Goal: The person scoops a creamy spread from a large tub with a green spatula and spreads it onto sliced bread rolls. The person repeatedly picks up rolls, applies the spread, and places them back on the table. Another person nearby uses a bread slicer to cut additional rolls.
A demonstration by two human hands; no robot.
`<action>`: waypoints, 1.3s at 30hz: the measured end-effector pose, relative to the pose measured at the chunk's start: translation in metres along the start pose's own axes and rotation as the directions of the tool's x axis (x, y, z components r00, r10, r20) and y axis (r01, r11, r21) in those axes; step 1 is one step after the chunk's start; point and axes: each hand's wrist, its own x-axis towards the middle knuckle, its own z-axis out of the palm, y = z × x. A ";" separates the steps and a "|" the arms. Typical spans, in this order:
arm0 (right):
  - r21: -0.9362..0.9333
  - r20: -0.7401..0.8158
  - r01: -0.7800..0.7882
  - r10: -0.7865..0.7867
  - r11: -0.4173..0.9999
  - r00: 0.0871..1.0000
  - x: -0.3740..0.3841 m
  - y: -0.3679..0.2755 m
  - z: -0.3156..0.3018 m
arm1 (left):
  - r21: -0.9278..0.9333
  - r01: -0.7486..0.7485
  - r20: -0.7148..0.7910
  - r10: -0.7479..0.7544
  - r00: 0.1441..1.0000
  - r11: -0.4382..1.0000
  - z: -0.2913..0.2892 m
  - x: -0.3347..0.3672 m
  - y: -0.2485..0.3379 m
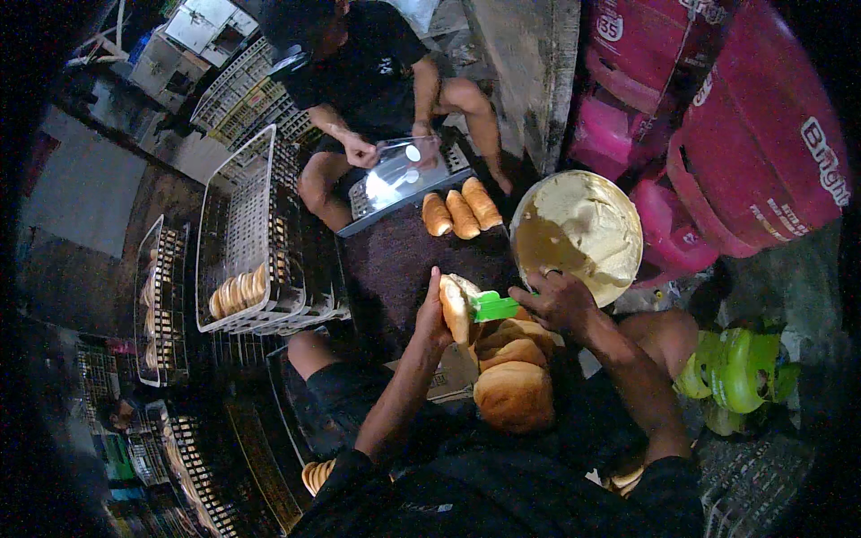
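Observation:
My left hand [432, 318] holds a split bread bun [455, 311] upright, its cut side turned to the right. A green spatula [492, 307] is gripped in my right hand [563, 301], and its blade touches the bun's opening. Just beyond that hand stands a round tub [638, 260] of pale yellow cream [592, 224]. Several round buns [513, 394] lie in a row close to my body, below the spatula. Three golden rolls [462, 215] rest side by side on the dark surface ahead.
Across from me a person [368, 72] handles a clear plastic sheet or bag [408, 166] over a shiny metal box. Stacked white crates [235, 206] with buns [238, 291] stand at left. Pink sacks [753, 134] and a green gas cylinder [740, 368] are at right.

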 end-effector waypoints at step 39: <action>0.112 0.036 -0.473 0.472 0.874 0.881 -0.010 0.048 -0.017 | 0.964 -0.265 0.234 0.536 0.811 -0.019 -0.185 0.221 0.084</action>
